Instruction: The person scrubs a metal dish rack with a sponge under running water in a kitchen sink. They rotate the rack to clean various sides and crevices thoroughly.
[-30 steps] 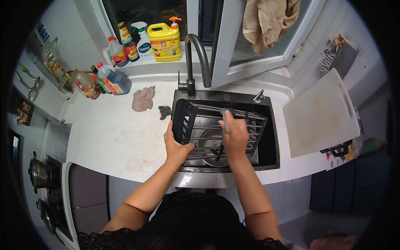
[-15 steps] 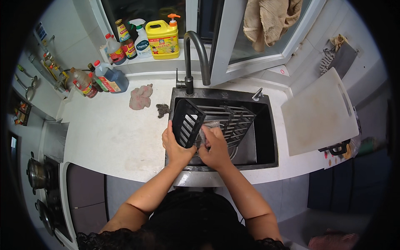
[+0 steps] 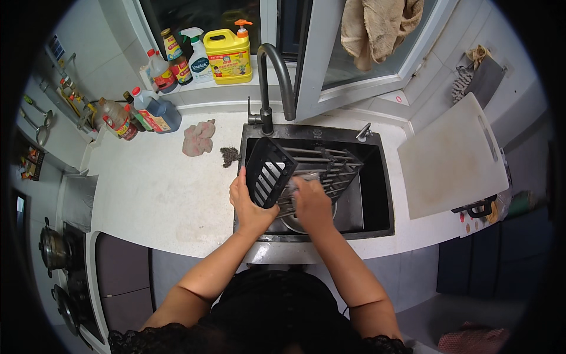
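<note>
A black rack (image 3: 348, 163) with long metal rods rests tilted in the black sink (image 3: 377, 192). Its slotted black end panel (image 3: 259, 164) leans up at the sink's left side. My left hand (image 3: 252, 213) grips that panel by its lower edge, fingers along the outer face and thumb underneath. My right hand (image 3: 313, 205), a little blurred, is closed around a pale, greyish cleaning cloth (image 3: 310, 176) against the rods beside the panel. Part of the cloth is hidden by my fingers. Under the rack, a round metal rim shows at the sink's bottom.
The dark faucet (image 3: 277, 71) arches over the sink's back edge. On the counter to the left lie a pinkish rag (image 3: 198, 137) and a dark scouring pad (image 3: 230, 156). Several bottles (image 3: 156, 110) stand behind them. A white cutting board (image 3: 451, 159) leans at the right.
My right hand has moved slightly right along the rods with the cloth. The panel has tilted a little to the right, while my left hand keeps its hold.
</note>
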